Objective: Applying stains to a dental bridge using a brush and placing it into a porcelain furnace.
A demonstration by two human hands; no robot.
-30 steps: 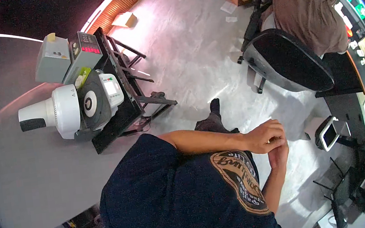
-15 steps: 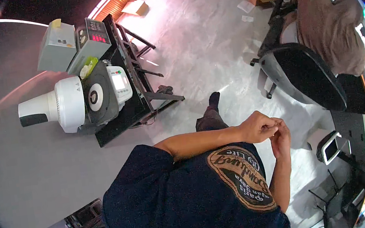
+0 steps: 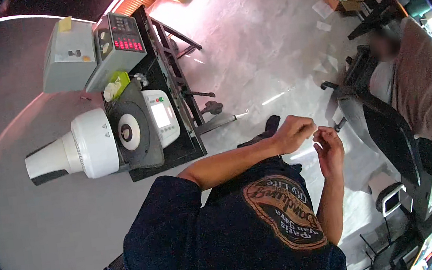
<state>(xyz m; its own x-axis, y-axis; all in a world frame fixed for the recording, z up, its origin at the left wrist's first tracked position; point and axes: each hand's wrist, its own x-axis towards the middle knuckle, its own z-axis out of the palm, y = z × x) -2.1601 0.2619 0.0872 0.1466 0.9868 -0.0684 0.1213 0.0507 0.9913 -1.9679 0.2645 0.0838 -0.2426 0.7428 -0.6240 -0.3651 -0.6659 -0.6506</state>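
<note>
Above the pale floor (image 3: pixel 249 50), both hands, left (image 3: pixel 294 132) and right (image 3: pixel 330 148), pinch something tiny between their curled fingertips.

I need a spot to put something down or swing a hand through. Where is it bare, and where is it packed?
Bare: the pale floor between the black equipment stand and the black chair. Crowded: the stand top, filled by the white machine and grey control boxes; the right edge, chair and desks. Both hands, left hand and right hand, are close together.

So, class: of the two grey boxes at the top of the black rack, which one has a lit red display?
The right-hand grey box, with red lights on its face; the left grey box beside it shows none.
</note>
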